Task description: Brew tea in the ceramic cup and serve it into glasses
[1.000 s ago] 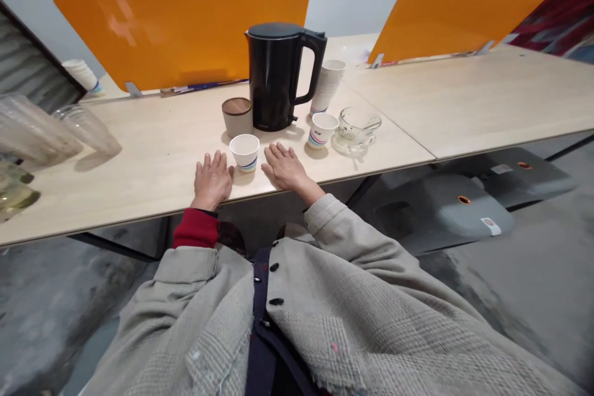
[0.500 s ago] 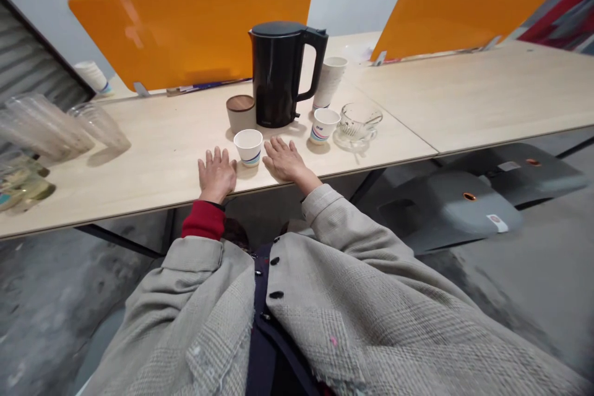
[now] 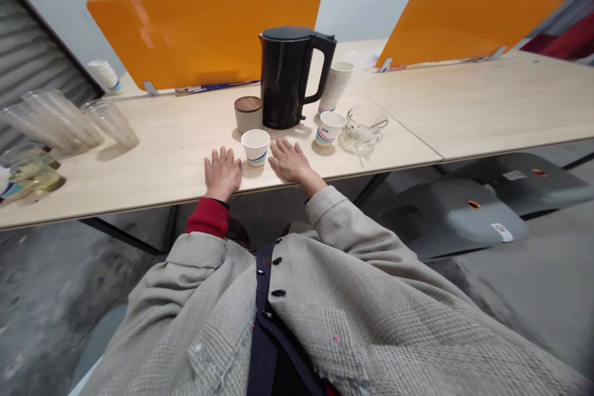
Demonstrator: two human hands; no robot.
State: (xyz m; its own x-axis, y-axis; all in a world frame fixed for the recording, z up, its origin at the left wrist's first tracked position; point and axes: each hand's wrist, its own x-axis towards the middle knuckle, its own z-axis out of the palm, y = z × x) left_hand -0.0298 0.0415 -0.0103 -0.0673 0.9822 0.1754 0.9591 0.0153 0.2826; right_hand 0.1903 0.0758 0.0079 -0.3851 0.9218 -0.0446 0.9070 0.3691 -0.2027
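My left hand [image 3: 223,173] lies flat on the pale wooden table [image 3: 176,136], fingers stretched out and holding nothing. Just right of it stands a white paper cup [image 3: 255,150] with a blue stripe, upright. On the cup's other side my right hand [image 3: 291,161] rests palm down, fingers extended, also holding nothing. Behind the cup are a beige canister [image 3: 248,116] with a wooden lid and a black electric kettle [image 3: 285,80], its handle to the right. A second paper cup [image 3: 330,130] stands right of my right hand, beside a clear glass cup [image 3: 364,127] with a spoon-like thing in it.
A stack of paper cups [image 3: 338,83] stands behind the kettle's handle. Stacked clear plastic cups [image 3: 60,124] lie at the left, near a glass vessel [image 3: 41,176] with yellowish liquid. Orange dividers [image 3: 199,37] rise along the back. Grey stools [image 3: 455,213] sit under the table's right part.
The view has shifted slightly, so the table's things appear a little further right. Both hands stay flat beside the paper cup.
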